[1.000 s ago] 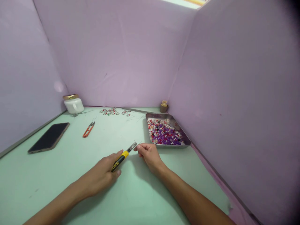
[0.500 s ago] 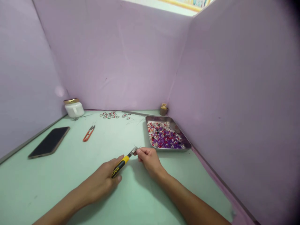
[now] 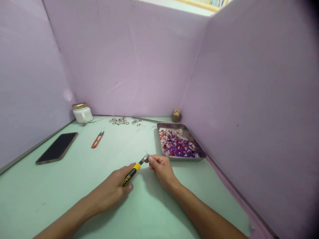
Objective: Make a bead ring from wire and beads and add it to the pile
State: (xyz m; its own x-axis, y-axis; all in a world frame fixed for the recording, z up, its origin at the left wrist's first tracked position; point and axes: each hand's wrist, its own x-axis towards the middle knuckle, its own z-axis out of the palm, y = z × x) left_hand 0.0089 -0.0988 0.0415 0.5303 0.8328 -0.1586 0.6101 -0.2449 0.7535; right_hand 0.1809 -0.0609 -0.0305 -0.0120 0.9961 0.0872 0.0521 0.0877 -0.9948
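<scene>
My left hand (image 3: 112,192) clamps yellow-and-black-handled metal pliers (image 3: 131,171); right hand (image 3: 161,167) fingers (image 3: 152,159) pinch thin wire (image 3: 147,154). Hold wire steady, squeeze gently.

Only one camera is here, and it sits on the person's head. It looks forward and down at the green table (image 3: 74,186). The left hand (image 3: 112,191) and right hand (image 3: 161,167) are close, low in its view. Purple walls (image 3: 139,59) fill the far part.

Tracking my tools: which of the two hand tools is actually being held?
The yellow-handled tool, gripped in the left hand; the orange snips lie loose on the table.
</scene>
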